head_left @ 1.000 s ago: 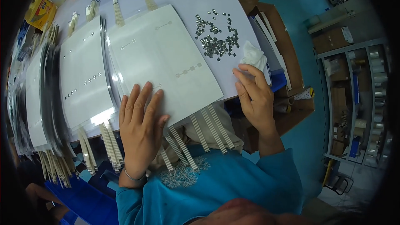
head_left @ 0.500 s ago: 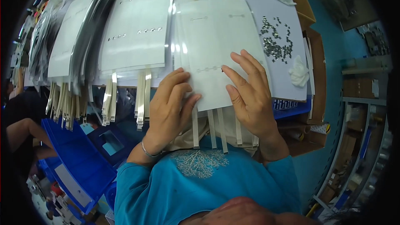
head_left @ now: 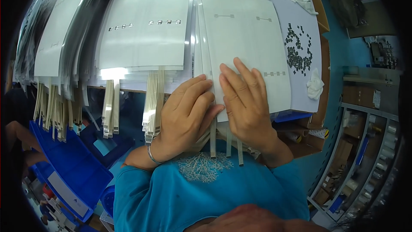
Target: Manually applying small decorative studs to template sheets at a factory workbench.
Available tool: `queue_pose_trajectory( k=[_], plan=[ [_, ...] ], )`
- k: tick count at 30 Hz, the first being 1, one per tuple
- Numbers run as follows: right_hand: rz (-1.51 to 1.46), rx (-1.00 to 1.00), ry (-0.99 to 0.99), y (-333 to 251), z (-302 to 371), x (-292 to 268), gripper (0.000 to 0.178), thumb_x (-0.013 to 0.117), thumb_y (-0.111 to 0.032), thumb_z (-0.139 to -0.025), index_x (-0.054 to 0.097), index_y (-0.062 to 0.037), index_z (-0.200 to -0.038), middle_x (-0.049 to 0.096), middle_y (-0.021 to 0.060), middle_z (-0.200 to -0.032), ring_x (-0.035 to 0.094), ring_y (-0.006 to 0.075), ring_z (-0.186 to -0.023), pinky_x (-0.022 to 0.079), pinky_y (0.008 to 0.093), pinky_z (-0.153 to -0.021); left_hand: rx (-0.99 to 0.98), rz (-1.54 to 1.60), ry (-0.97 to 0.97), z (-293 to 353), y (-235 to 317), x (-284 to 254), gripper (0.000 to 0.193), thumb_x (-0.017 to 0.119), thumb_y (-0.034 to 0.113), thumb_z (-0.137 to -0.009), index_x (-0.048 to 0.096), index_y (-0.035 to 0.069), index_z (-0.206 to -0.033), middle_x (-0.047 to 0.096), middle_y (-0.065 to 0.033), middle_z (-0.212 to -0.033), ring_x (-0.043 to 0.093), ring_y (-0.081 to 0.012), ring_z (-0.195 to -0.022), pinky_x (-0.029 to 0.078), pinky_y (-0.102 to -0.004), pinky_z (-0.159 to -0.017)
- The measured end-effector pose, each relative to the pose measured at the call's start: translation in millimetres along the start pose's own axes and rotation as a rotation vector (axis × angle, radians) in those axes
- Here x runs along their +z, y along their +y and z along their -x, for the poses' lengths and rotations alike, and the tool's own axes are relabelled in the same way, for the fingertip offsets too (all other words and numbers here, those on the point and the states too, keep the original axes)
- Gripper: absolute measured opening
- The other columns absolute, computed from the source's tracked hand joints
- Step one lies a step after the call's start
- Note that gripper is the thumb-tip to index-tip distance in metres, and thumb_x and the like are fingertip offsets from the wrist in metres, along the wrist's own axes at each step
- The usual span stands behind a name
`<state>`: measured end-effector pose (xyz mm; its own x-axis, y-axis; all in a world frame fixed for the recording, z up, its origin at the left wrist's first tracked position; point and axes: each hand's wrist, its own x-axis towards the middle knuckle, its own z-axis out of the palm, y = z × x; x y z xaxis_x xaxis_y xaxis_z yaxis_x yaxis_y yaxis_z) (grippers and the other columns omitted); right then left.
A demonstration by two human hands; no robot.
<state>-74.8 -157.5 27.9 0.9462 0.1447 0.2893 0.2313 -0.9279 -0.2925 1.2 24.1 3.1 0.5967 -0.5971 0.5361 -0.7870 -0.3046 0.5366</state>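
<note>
A white flexible circuit sheet (head_left: 244,38), with small printed pads in rows, lies in front of me on a stack of similar sheets. Its striped flat tails (head_left: 213,139) hang over the table's near edge. My left hand (head_left: 185,109) rests at the sheet's lower left edge, fingers bent, thumb apart from them. Across the sheet's lower part lies my right hand (head_left: 245,105), its fingers stretched out over the left half of the lower pad row. Whatever is beneath those fingertips is hidden. Right of the sheet, many tiny dark square chips (head_left: 299,58) are scattered on the table.
More sheet stacks lie left: one with shiny metal pieces (head_left: 165,22), another (head_left: 60,38) farther left. A crumpled white cloth (head_left: 315,84) sits near the right edge. Cardboard boxes (head_left: 319,6) stand beyond it, a blue bin (head_left: 71,163) lower left, shelves (head_left: 356,141) right.
My right hand has turned leftward and laid its fingers on the sheet; a dark speck at its index fingertip is no longer visible. My left hand has shifted right. The whole view has moved slightly.
</note>
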Motion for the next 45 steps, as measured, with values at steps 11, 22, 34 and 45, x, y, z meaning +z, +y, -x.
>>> queue_pose_trajectory(
  k=[11, 22, 34, 45],
  plan=[
    [0.024, 0.368, 0.449, 65, 43, -54, 0.027, 0.072, -0.001, -0.100, 0.077, 0.0031, -0.127, 0.075, 0.0178, -0.128, 0.071, 0.0325, -0.119, 0.056, 0.0428, -0.103, 0.031, -0.024, -0.127, -12, 8, -6, 0.045, 0.086, 0.016, -0.091, 0.068, -0.002, -0.128, 0.066, -0.0225, -0.143, 0.064, -0.0429, -0.136, 0.057, -0.0493, -0.107],
    [0.195, 0.178, 0.306, 136, 22, -67, 0.030, 0.067, 0.006, -0.093, 0.078, -0.0006, -0.121, 0.077, 0.0126, -0.113, 0.071, 0.0323, -0.104, 0.056, 0.0427, -0.091, 0.030, -0.285, -0.303, -10, 11, -9, 0.066, 0.083, 0.030, -0.092, 0.064, 0.005, -0.150, 0.062, -0.0158, -0.155, 0.058, -0.0391, -0.146, 0.054, -0.0490, -0.115],
    [0.115, 0.234, 0.353, 135, 67, -89, 0.029, 0.069, 0.009, -0.092, 0.080, -0.0007, -0.117, 0.078, 0.0122, -0.112, 0.074, 0.0278, -0.096, 0.058, 0.0376, -0.083, -0.058, -0.269, -0.299, -4, 13, -8, 0.066, 0.081, 0.024, -0.096, 0.059, 0.008, -0.157, 0.058, -0.0129, -0.161, 0.054, -0.0370, -0.150, 0.048, -0.0493, -0.122],
    [0.010, 0.440, 0.387, 109, 59, -59, 0.026, 0.085, -0.003, -0.091, 0.080, -0.0010, -0.117, 0.075, 0.0106, -0.102, 0.076, 0.0244, -0.086, 0.060, 0.0347, -0.073, -0.073, -0.266, -0.332, -3, 10, -9, 0.069, 0.082, 0.028, -0.096, 0.057, 0.004, -0.157, 0.057, -0.0177, -0.161, 0.054, -0.0400, -0.150, 0.050, -0.0522, -0.121]
  ],
)
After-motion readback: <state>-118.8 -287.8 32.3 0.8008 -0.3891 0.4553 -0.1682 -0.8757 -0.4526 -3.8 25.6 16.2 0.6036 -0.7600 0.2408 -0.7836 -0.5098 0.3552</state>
